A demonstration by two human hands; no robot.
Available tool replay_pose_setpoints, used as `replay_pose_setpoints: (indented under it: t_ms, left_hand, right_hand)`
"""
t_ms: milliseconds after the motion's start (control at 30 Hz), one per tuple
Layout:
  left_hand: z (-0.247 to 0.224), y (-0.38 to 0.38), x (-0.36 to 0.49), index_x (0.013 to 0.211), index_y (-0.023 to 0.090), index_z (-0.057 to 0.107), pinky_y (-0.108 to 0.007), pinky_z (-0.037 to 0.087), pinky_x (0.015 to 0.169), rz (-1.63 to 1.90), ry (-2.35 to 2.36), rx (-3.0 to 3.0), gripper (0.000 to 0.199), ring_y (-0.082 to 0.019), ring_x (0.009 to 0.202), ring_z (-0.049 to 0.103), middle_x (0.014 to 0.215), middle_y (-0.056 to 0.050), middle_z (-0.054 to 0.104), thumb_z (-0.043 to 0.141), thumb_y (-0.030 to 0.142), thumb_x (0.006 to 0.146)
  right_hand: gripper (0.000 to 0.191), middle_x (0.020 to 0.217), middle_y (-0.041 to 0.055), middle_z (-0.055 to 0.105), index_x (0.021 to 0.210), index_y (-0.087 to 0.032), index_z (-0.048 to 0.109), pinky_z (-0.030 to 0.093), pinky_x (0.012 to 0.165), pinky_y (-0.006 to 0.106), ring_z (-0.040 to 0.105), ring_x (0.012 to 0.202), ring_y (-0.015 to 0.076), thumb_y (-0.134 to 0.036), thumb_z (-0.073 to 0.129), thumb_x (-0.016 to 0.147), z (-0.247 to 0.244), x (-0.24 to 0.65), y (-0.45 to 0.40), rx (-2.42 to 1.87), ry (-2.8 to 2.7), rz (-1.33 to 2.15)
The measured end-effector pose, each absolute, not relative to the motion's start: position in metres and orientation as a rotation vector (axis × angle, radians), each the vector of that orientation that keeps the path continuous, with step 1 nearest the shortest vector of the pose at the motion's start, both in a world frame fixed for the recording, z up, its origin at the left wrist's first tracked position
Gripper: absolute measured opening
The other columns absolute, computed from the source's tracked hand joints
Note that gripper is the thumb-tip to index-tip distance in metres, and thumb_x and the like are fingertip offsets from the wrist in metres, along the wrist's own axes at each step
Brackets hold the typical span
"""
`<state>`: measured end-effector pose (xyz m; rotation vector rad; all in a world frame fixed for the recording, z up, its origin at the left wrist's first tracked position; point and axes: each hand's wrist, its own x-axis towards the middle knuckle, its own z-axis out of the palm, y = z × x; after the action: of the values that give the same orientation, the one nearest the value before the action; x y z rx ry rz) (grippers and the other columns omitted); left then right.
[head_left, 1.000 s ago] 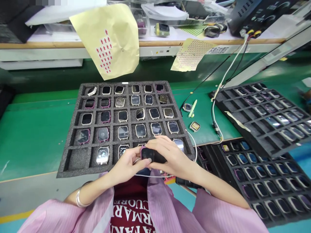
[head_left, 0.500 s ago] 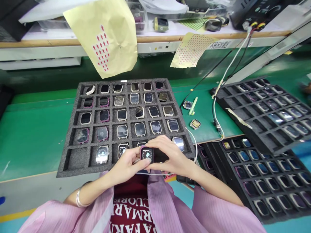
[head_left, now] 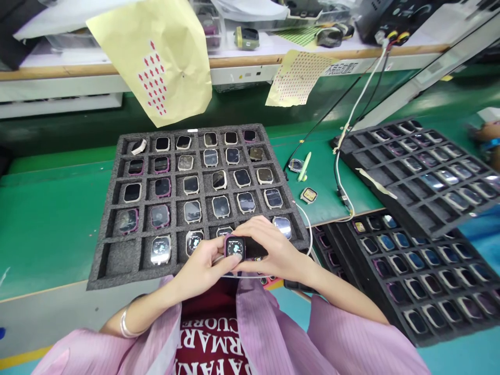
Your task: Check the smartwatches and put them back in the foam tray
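Between my two hands is a purple-framed smartwatch, its lit screen showing a dial and small text. My left hand grips it from the left, with the thumb at the lower part of the screen. From the right, my right hand closes finger and thumb on its edges. Just beneath lies a dark foam tray with strapless watch bodies in its compartments. A watch with a lit screen rests in the front row, left of my hands. My hands hide part of that row.
Right of the tray lie a light green pen-like tool, a yellow-screened watch and cables. More watch trays are stacked at the right. Yellow sticker sheets hang from the shelf edge. Part of another person shows at far right.
The camera view has shifted slightly, so the bench and trays appear a little further left. My hands keep the same hold on the watch. At far right, another person's arm shows more.
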<state>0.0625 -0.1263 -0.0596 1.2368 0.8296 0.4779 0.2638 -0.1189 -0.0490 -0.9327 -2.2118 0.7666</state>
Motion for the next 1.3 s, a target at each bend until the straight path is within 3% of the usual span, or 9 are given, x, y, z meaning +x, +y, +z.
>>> replay_pose_setpoints:
  t_ms: [900, 1300]
  left_hand:
    - [-0.0535, -0.1323, 0.0676, 0.094, 0.014, 0.061, -0.026, 0.041, 0.062, 0.456, 0.890, 1.389, 0.024, -0.016, 0.066, 0.052, 0.074, -0.002, 0.060, 0.056, 0.037, 0.089]
    - [-0.0564, -0.1338, 0.0689, 0.095, 0.012, 0.062, -0.027, 0.047, 0.066, 0.448, 0.901, 1.372, 0.029, -0.017, 0.071, 0.056, 0.078, -0.004, 0.063, 0.057, 0.040, 0.088]
  right_hand:
    - [0.038, 0.093, 0.0095, 0.067, 0.107, -0.015, 0.055, 0.047, 0.085, 0.043, 0.061, 0.087, 0.0222, -0.042, 0.069, 0.084, -0.0544, 0.2687, -0.1258, -0.830, -2.268, 0.573]
    - [0.040, 0.093, 0.0103, 0.068, 0.106, -0.013, 0.056, 0.047, 0.084, 0.041, 0.062, 0.087, 0.0219, -0.040, 0.072, 0.081, -0.0576, 0.2711, -0.1258, -0.803, -2.235, 0.532]
